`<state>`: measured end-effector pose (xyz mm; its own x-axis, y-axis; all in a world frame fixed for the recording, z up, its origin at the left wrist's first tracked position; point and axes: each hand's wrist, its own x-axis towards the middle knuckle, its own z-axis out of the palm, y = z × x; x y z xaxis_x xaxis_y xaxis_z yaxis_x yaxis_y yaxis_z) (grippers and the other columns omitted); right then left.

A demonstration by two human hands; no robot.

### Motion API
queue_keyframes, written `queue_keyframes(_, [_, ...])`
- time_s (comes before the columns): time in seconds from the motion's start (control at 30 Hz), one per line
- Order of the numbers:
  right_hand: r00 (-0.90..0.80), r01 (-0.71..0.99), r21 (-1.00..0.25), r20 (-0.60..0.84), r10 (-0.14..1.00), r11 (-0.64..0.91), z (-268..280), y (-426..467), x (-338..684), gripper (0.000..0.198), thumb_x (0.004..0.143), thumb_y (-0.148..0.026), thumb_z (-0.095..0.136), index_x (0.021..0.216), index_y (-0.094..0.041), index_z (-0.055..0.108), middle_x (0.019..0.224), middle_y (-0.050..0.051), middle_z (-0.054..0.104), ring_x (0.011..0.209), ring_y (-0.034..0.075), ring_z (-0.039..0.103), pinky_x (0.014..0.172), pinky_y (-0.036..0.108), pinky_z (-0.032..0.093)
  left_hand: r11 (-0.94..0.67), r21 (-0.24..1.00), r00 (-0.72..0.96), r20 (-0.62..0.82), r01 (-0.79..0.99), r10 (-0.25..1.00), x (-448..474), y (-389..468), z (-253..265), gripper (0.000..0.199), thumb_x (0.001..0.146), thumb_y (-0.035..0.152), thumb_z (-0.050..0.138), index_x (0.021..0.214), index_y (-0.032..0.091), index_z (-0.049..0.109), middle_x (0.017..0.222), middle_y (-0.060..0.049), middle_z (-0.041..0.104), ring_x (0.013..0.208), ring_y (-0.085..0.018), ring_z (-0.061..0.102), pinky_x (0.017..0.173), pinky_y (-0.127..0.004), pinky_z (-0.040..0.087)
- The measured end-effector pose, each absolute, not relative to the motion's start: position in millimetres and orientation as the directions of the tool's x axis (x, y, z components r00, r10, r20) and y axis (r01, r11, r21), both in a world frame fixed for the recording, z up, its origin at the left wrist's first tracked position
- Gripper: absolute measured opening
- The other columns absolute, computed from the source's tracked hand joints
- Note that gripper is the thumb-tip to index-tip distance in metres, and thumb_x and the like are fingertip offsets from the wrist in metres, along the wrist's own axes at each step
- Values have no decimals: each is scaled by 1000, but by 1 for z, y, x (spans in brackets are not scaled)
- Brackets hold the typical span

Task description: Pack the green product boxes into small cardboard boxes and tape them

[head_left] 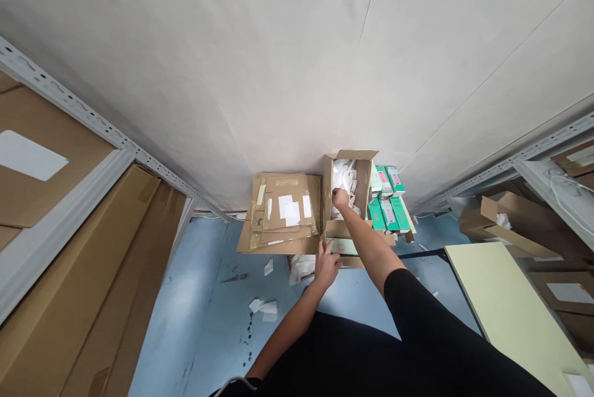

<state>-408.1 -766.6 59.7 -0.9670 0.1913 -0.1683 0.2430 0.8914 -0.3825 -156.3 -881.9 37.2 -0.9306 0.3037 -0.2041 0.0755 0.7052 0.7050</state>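
An open cardboard box (pixel 363 183) stands against the wall, filled with crumpled-looking white pieces (pixel 343 171) that could be packets or paper. My right hand (pixel 340 198) reaches into it and is closed; whatever the fingers hold, if anything, is hidden. In the near part of the cardboard, on this side of the white pieces, lies a pale green box (pixel 343 247). My left hand (pixel 327 263) rests at that box's left end with the fingers spread, touching the box or the cardboard edge beside it.
Flattened cardboard (pixel 278 190) with white labels is stacked to the left. Several green-and-pink boxes (pixel 390 214) stand at the right. Shelves with large cartons (pixel 93 267) flank me. A pale yellow table (pixel 505 310) stands right. Paper scraps (pixel 264 308) lie on the blue floor (pixel 208 298).
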Motion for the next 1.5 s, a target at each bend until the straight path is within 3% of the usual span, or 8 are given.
queue_keyframes(0.17, [-978, 203, -446, -54, 200, 871, 75, -750, -399, 29, 86, -16, 57, 100, -17, 82, 103, 13, 82, 96, 23, 75, 85, 26, 53, 686, 720, -939, -154, 107, 308, -155, -885, 39, 6, 85, 19, 72, 83, 22, 77, 162, -3, 47, 159, -36, 21, 129, -57, 27])
queue_keyframes(0.43, [-908, -63, -789, 299, 294, 611, 108, -706, -343, 22, 86, -31, 59, 88, -17, 76, 89, 10, 78, 81, 23, 72, 81, 33, 57, 703, 697, -940, -129, 141, 316, -150, -889, 47, 5, 87, 21, 72, 87, 21, 77, 162, -4, 47, 159, -37, 20, 129, -54, 28])
queue_keyframes(0.63, [-829, -228, -740, 488, 272, 633, 133, -670, -244, 27, 97, -41, 58, 96, -21, 75, 97, 10, 76, 90, 24, 71, 83, 37, 59, 724, 677, -949, -120, 135, 290, -147, -881, 48, 4, 86, 20, 73, 87, 21, 77, 160, -5, 49, 159, -38, 21, 127, -55, 30])
queue_keyframes(0.73, [-867, -185, -713, 443, 230, 676, 124, -648, -193, 27, 99, -39, 56, 103, -24, 78, 105, 12, 77, 102, 27, 72, 95, 43, 59, 733, 664, -950, -110, 148, 291, -145, -874, 53, 4, 86, 22, 74, 87, 21, 77, 159, -5, 49, 158, -39, 22, 127, -58, 31])
queue_keyframes(0.83, [-947, -121, -715, 292, 137, 688, 100, -632, -155, 28, 99, -35, 56, 113, -25, 78, 114, 12, 77, 114, 29, 71, 105, 49, 56, 733, 660, -947, -99, 168, 306, -140, -861, 59, 5, 86, 22, 73, 87, 21, 77, 159, -6, 48, 156, -41, 24, 128, -60, 29])
queue_keyframes(1.0, [-990, -140, -737, 93, -106, 662, 72, -612, -118, 38, 91, -31, 70, 128, -24, 75, 140, 13, 69, 146, 34, 51, 120, 59, 42, 730, 637, -923, -76, 246, 377, -127, -823, 68, 10, 90, 23, 69, 93, 21, 78, 161, -7, 46, 155, -42, 22, 127, -62, 25])
queue_keyframes(1.23, [-960, -124, -743, 256, 109, 658, 87, -517, -53, 40, 96, -29, 64, 134, -25, 71, 148, 11, 63, 148, 30, 48, 123, 55, 41, 728, 556, -873, -8, 402, 488, -100, -736, 72, 11, 90, 26, 70, 91, 25, 81, 157, -5, 50, 153, -41, 28, 127, -59, 28])
queue_keyframes(1.5, [-867, 132, -679, 275, 416, 722, 82, -387, 65, 52, 91, -28, 67, 143, -26, 64, 160, 11, 51, 156, 34, 35, 123, 60, 39, 635, 523, -739, -14, 568, 673, -56, -582, 71, 10, 86, 25, 74, 91, 26, 82, 156, -6, 53, 153, -41, 32, 126, -60, 31])
